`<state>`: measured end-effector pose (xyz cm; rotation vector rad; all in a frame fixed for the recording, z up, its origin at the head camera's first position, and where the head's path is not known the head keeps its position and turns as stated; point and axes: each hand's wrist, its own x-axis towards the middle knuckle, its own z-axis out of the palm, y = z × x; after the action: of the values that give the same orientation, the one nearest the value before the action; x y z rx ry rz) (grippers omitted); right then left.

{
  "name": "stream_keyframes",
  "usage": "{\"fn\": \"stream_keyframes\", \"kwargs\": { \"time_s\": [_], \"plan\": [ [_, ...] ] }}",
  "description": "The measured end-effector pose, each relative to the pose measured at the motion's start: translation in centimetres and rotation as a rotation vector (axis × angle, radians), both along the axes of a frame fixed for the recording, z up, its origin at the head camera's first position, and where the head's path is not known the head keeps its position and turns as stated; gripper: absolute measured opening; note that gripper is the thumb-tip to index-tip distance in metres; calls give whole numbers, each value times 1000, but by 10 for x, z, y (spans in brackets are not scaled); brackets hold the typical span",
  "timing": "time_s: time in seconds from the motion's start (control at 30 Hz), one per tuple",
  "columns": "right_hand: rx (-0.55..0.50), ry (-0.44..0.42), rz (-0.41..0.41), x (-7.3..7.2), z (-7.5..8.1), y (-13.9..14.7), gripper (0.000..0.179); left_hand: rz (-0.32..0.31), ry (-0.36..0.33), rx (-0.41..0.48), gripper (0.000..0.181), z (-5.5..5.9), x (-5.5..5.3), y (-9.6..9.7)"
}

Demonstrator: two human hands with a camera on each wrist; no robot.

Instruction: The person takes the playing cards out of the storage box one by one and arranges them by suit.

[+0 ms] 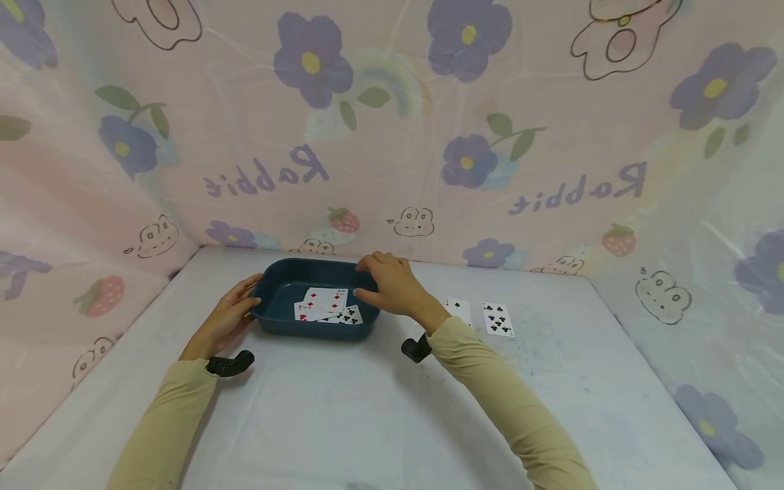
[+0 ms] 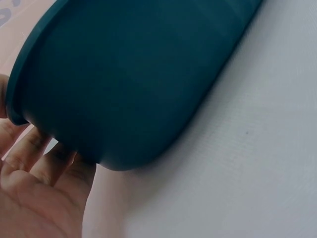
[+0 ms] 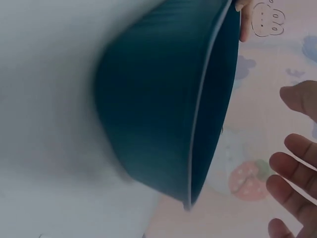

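Observation:
A dark teal plastic basin stands on the white table, its long side toward me. Inside lie several playing cards, face up and overlapping, red diamonds uppermost. My left hand grips the basin's left end, thumb over the rim and fingers along the outer wall; the left wrist view shows those fingers against the wall. Over the basin's right end hovers my right hand, its fingers spread and holding nothing. In the right wrist view the same fingers are apart from the rim.
To the right of the basin two cards lie face up: a clubs card and a black-suited card partly hidden by my right forearm. A printed curtain with flowers and rabbits encloses the table at the back and sides.

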<state>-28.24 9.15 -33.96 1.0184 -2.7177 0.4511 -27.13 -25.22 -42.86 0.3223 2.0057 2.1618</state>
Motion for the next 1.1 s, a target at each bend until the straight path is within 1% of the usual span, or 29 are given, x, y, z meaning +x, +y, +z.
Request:
{"fn": "stream_keyframes", "kwargs": {
  "time_s": [0.17, 0.3, 0.4, 0.67, 0.9, 1.1],
  "plan": [
    [58, -38, 1, -4, -5, -17, 43, 3, 2, -1, 59, -1, -1, -1],
    [58, -109, 0, -8, -9, -29, 45, 10, -1, -5, 59, -1, -1, 0],
    [65, -159, -17, -10, -13, -36, 47, 7, 0, -4, 59, -1, 0, 1],
    [104, -242, -45, -19, -28, -55, 52, 8, 1, -3, 58, -1, -1, 1],
    [193, -260, -119, -23, -37, -68, 50, 5, 14, 1, 58, -3, -2, 0],
    [248, -251, -151, -29, -46, -73, 51, 14, 8, -15, 58, -4, -2, -1]
  ]
}}
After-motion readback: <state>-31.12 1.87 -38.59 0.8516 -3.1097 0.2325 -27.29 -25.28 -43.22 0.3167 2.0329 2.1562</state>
